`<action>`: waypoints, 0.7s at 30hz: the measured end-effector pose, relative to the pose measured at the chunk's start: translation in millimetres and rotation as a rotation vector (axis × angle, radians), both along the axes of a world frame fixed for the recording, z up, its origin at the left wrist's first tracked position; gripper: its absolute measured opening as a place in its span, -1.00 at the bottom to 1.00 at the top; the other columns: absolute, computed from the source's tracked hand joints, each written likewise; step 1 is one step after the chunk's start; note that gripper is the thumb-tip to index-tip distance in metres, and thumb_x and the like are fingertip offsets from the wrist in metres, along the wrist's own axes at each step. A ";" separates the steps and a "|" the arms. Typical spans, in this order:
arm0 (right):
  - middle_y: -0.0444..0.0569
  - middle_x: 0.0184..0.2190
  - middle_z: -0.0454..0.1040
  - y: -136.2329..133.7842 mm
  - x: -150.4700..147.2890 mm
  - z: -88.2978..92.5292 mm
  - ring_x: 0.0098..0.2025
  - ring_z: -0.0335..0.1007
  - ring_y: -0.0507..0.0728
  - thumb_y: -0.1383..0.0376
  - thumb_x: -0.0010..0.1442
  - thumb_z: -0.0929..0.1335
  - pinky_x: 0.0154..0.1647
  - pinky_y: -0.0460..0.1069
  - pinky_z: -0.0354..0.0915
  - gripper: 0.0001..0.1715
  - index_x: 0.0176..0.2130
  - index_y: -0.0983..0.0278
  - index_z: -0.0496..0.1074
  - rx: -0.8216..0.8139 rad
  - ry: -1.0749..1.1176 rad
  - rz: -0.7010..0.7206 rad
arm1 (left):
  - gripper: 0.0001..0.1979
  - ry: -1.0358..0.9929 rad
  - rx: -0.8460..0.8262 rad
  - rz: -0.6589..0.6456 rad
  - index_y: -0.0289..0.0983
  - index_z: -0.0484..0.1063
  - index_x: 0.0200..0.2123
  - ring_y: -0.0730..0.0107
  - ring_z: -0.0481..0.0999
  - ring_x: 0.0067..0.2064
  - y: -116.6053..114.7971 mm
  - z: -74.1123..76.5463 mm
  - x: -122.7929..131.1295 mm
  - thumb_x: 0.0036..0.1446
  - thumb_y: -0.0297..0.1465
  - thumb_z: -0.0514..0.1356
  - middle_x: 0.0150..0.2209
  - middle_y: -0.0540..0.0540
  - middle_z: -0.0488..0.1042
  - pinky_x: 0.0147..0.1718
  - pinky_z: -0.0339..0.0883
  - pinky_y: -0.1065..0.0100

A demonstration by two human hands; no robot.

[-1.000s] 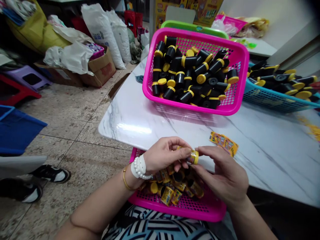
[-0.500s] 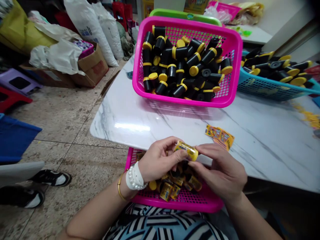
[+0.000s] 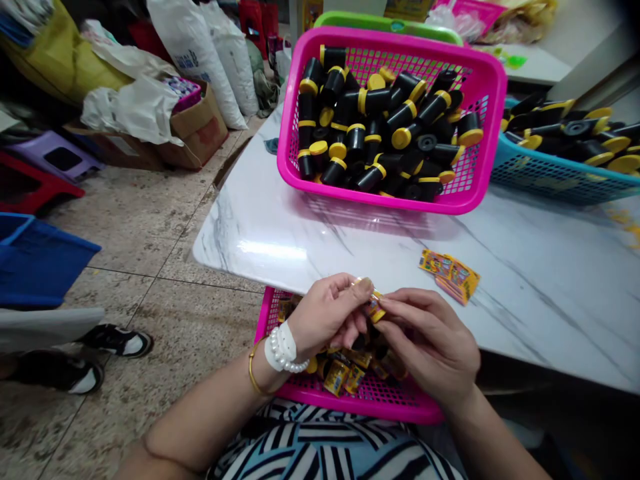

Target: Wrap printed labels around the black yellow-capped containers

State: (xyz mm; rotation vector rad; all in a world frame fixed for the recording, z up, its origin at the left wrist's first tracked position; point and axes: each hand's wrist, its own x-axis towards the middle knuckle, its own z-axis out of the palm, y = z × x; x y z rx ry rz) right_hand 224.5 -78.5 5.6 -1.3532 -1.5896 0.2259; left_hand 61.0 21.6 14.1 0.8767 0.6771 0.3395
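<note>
Above the lap basket, a small canister with a yellow printed label (image 3: 374, 309) is held between both my hands. My left hand (image 3: 327, 312) is closed around one end, its thumb pressed on top. The fingertips of my right hand (image 3: 433, 337) pinch the other end. My fingers cover much of the canister. Just below, a pink basket (image 3: 350, 402) on my lap holds several yellow-labelled canisters (image 3: 337, 378). On the table, to the right beyond my right hand, lies a little stack of flat yellow printed labels (image 3: 453, 273).
A large pink basket (image 3: 390, 203) full of black canisters with yellow lids stands on the marbled table (image 3: 250, 233). A blue basket (image 3: 560, 177) of similar canisters is at the right. Boxes (image 3: 197, 137), white sacks (image 3: 187, 60) and a person's shoes (image 3: 117, 339) are at the left.
The canister has turned in my hands, and my left thumb has shifted up onto it, covering more of its label. The whole view has swung slightly to the left.
</note>
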 end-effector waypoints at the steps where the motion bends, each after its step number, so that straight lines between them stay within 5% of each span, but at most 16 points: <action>1: -0.02 -0.10 0.55 -0.4 -1.6 1.4 -0.11 0.57 0.14 0.47 0.13 0.51 -0.15 0.03 0.60 -0.34 0.16 0.00 0.51 0.036 -0.052 -0.004 | -0.57 -0.009 -0.008 0.013 -0.26 0.35 -0.35 0.66 0.26 -0.74 0.0 0.3 0.2 0.18 0.01 0.26 -0.62 0.09 0.43 -0.78 -0.02 0.57; 7: -0.01 -0.15 0.63 -7.4 -14.7 -3.5 -0.23 0.61 0.14 0.48 0.07 0.55 -0.19 0.01 0.62 -0.20 0.23 0.03 0.45 0.127 -0.228 -0.142 | -0.59 -0.038 -0.022 0.102 -0.28 0.33 -0.37 0.73 0.16 -0.75 -10.9 -3.6 8.2 0.11 -0.07 0.34 -0.62 0.14 0.38 -0.77 -0.06 0.59; 11: -0.05 -0.29 0.60 -9.0 -22.5 -12.6 -0.35 0.61 0.10 0.37 0.18 0.50 -0.35 -0.03 0.60 -0.59 0.03 0.13 0.57 -0.103 0.246 -0.188 | -0.59 -0.015 0.029 0.171 -0.27 0.32 -0.38 0.72 0.12 -0.75 -18.3 -5.1 11.1 0.10 -0.06 0.35 -0.66 0.18 0.33 -0.78 -0.04 0.60; 14: -0.05 -0.26 0.61 -10.0 -19.6 -10.3 -0.35 0.62 0.08 0.35 0.19 0.50 -0.36 -0.06 0.58 -0.61 0.03 0.14 0.58 -0.240 0.489 -0.037 | -0.55 0.007 0.018 0.080 -0.26 0.32 -0.39 0.70 0.10 -0.77 -19.9 -4.0 7.5 0.09 -0.01 0.35 -0.70 0.18 0.31 -0.82 -0.06 0.60; 18: 0.00 -0.17 0.59 -16.3 -6.3 -6.1 -0.22 0.60 0.12 0.39 0.12 0.54 -0.29 -0.03 0.56 -0.59 -0.03 0.06 0.64 -0.162 0.355 0.053 | -0.45 -0.050 -0.048 -0.057 -0.26 0.30 -0.39 0.67 0.15 -0.79 -23.9 -7.4 1.3 0.08 0.13 0.29 -0.72 0.14 0.34 -0.83 -0.09 0.61; 21: -0.03 -0.25 0.53 -22.3 -2.2 -8.7 -0.38 0.55 0.07 0.36 0.12 0.55 -0.45 -0.05 0.52 -0.70 -0.12 0.08 0.67 -0.147 0.447 0.055 | -0.42 -0.163 -0.123 -0.116 -0.28 0.37 -0.26 0.64 0.20 -0.78 -28.7 -14.4 -1.7 0.08 0.16 0.26 -0.67 0.09 0.42 -0.83 -0.08 0.59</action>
